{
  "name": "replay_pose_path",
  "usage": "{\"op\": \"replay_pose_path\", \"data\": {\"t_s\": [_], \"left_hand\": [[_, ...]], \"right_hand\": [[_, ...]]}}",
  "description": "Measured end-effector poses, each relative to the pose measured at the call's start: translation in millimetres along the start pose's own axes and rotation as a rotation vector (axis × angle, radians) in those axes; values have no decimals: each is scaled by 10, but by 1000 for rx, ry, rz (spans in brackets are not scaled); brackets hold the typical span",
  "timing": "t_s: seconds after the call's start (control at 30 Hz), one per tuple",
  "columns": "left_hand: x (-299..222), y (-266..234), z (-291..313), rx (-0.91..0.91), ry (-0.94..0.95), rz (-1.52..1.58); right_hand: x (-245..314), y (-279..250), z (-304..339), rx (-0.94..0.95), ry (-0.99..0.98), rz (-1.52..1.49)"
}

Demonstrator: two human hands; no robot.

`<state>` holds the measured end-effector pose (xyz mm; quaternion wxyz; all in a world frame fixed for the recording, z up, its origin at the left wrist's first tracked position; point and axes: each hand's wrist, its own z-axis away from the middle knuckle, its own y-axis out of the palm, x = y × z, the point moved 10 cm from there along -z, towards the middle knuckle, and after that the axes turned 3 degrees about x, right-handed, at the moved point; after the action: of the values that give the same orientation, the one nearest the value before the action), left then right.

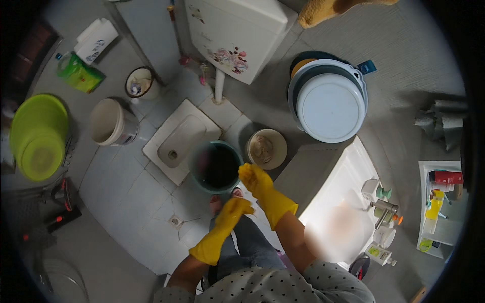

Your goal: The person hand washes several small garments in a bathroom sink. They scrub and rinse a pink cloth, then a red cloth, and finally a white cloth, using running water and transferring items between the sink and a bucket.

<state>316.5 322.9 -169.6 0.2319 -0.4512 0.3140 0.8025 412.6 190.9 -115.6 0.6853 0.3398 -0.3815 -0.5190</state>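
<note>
Both my hands wear yellow rubber gloves and hang above the floor near a teal bucket (238,160) that holds dark contents. My left hand (236,209) is by the bucket's near edge, its fingers pressed together and pointing right. Higher and to the right, my right hand (255,179) has its fingers curled in. Whatever either hand may hold is hidden or too small to make out. Beyond the right hand stands a small pale bucket (281,146) with a crumpled light cloth (262,148) in it.
A squat toilet pan (174,137) lies left of the teal bucket, below a flowered cistern (237,43). White buckets (118,123) and lime basins (40,118) are at left. To the right are stacked blue-grey basins (331,108) and a white sink (353,171) with tap (385,206) and bottles.
</note>
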Motion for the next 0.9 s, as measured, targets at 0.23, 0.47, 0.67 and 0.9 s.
{"op": "replay_pose_path", "data": {"t_s": [0.23, 0.47, 0.67, 0.9], "left_hand": [[-186, -1276, 4, -474, 16, 582], [509, -2576, -362, -749, 73, 511], [1123, -3747, -1, -1075, 12, -187], [2159, -4244, 230, -1092, -135, -42]], "right_hand": [[116, -2755, -676, -714, -176, 362], [1645, -4143, -1208, -869, -372, 1382], [2044, -5226, -1815, -931, -43, 1846], [1835, -5180, -2603, -1027, 100, 2035]]}}
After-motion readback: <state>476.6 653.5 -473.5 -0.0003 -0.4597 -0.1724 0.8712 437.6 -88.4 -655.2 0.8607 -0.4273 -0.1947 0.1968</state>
